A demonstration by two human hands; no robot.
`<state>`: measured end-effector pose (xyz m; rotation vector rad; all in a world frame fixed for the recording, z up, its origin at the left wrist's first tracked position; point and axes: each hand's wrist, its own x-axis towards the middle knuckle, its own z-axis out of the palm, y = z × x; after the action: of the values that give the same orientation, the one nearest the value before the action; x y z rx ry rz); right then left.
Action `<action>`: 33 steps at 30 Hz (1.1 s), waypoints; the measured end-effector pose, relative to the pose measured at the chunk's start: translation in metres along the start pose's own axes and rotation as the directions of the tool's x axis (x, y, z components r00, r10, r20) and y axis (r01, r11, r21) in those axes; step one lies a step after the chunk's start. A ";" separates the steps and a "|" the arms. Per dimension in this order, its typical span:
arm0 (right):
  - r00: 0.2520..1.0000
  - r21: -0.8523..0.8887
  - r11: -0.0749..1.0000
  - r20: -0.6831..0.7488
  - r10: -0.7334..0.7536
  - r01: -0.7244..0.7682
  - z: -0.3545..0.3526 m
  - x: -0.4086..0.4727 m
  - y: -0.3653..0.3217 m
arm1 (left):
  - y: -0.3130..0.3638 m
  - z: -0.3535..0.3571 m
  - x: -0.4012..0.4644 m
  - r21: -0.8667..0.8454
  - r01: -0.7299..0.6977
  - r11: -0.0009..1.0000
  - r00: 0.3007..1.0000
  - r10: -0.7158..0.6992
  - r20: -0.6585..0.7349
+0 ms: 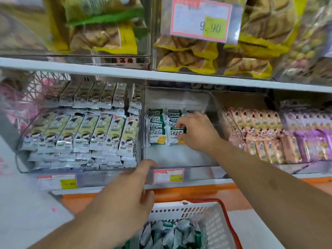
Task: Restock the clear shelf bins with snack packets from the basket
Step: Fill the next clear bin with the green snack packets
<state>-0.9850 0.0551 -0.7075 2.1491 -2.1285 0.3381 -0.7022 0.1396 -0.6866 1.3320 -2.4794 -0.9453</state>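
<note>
A clear shelf bin [179,159] in the middle of the lower shelf holds several green-and-white snack packets [157,126] stacked at its back. My right hand [195,132] reaches into this bin and pinches a green-and-white packet against the stack. My left hand [129,187] is at the bin's front left corner, fingers curled over the front rim. Below, a white basket with a red rim [215,223] holds more green-and-white packets [170,234].
The left bin [80,133] is full of yellow-and-silver packets. Pink packets [260,133] and purple packets [309,139] fill the bins to the right. The upper shelf carries large yellow bags and a 9.90 price tag [201,18]. An orange ledge [197,193] runs below the shelf.
</note>
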 end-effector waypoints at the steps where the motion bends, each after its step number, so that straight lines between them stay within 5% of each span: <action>1: 1.000 -0.043 0.999 0.008 -0.016 0.016 0.005 0.005 0.000 | -0.001 0.001 0.001 0.007 0.001 1.000 1.000 -0.001 0.002; 8: 0.999 -0.136 0.990 0.029 -0.034 0.038 0.022 0.019 0.000 | -0.001 0.002 0.001 0.027 -0.012 1.000 1.000 0.012 -0.015; 16: 0.999 -0.027 0.999 0.027 0.033 -0.033 0.014 0.006 0.004 | -0.006 0.002 -0.002 0.037 -0.025 0.999 1.000 0.025 -0.003; 23: 0.996 0.159 0.987 -0.084 0.005 0.008 -0.017 -0.038 -0.008 | -0.010 -0.009 -0.013 0.090 -0.066 0.994 0.998 0.066 0.000; 28: 0.992 0.445 0.887 -0.090 -0.089 0.120 -0.046 -0.101 -0.048 | -0.019 -0.011 -0.025 0.043 -0.070 0.997 0.997 0.071 -0.009; 30: 0.986 0.474 0.868 0.001 -0.167 0.147 -0.041 -0.129 -0.067 | -0.030 -0.004 -0.029 0.100 -0.030 0.995 1.000 0.029 0.010; 33: 0.890 0.273 0.946 0.368 -0.270 0.175 -0.004 -0.165 -0.089 | -0.058 0.018 -0.034 0.291 0.087 0.953 0.990 -0.114 0.078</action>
<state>-0.8970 0.2180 -0.7334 2.7807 -2.0774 0.1371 -0.6504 0.1515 -0.7315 1.5463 -2.7263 -0.7005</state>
